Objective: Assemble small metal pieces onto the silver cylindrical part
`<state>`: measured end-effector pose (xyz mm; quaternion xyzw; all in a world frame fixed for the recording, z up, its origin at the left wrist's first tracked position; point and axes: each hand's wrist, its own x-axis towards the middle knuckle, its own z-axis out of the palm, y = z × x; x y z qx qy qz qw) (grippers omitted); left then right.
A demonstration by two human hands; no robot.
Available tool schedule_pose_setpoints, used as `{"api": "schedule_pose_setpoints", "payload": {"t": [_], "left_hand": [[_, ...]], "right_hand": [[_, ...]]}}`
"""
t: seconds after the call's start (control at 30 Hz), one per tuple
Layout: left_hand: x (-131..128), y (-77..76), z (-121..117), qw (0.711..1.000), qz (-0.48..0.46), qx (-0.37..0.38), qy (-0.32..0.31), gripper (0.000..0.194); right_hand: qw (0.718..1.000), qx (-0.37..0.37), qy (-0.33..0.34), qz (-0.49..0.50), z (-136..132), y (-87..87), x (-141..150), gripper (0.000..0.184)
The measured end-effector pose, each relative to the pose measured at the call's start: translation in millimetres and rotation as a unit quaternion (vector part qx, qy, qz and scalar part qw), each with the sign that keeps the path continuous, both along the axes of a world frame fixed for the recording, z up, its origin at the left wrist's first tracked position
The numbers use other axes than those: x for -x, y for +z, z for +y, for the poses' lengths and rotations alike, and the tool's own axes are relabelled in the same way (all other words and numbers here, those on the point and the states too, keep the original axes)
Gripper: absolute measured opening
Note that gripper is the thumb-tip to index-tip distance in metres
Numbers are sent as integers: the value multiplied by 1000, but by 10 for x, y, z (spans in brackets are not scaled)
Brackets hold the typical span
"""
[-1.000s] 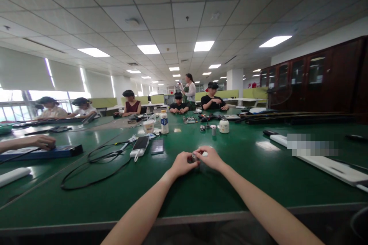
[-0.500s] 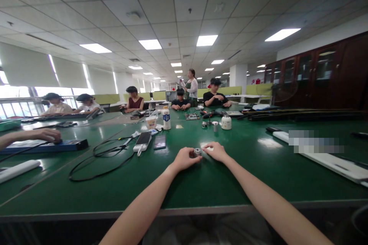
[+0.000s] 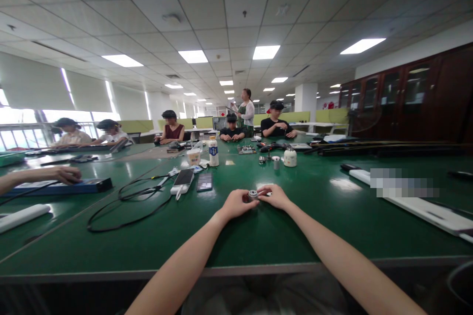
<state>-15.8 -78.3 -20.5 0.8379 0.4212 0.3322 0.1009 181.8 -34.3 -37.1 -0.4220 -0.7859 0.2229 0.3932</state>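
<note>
Above the green table (image 3: 155,251), straight ahead of me, a small silvery metal cylinder (image 3: 253,194) with a ringed top face is between my hands. My left hand (image 3: 236,204) has its thumb and fingers curled round the cylinder from the left. My right hand (image 3: 275,197) meets its right side with thumb and fingertips pinched in. Fingers cover the cylinder's sides. A similar metal cylinder (image 3: 276,163) stands farther back, beside a round whitish jar (image 3: 290,158) and a few small metal pieces.
To the left lie a phone on a white power bank (image 3: 179,189), a dark phone-like slab (image 3: 204,181) and a looped black cable (image 3: 99,230). A bottle (image 3: 213,151) and a cup (image 3: 194,157) stand behind. A long white device (image 3: 414,202) lies right. A co-worker's hand (image 3: 66,175) touches a blue bar.
My right hand has moved left, closing the small gap to the metal cylinder. My left hand stays round it. The co-worker's hand at the left has shifted slightly.
</note>
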Motion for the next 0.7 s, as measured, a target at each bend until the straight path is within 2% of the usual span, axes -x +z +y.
{"api": "schedule_pose_setpoints", "payload": {"t": [0.13, 0.27, 0.47, 0.57, 0.7], "left_hand": [[4, -6, 9, 1000, 4, -1, -2, 38], [1, -11, 17, 1000, 0, -2, 5, 37], [3, -43, 47, 1000, -6, 1, 2, 27], [5, -61, 61, 1000, -13, 2, -4, 26], [7, -73, 73, 1000, -16, 2, -10, 34]], "right_hand": [[997, -36, -39, 62, -70, 88, 47, 21], [982, -111, -22, 148, -239, 217, 198, 19], [983, -171, 4, 68, -495, 283, 386, 10], [981, -188, -9, 50, -510, 280, 390, 10], [980, -187, -30, 62, -461, 270, 353, 11]]}}
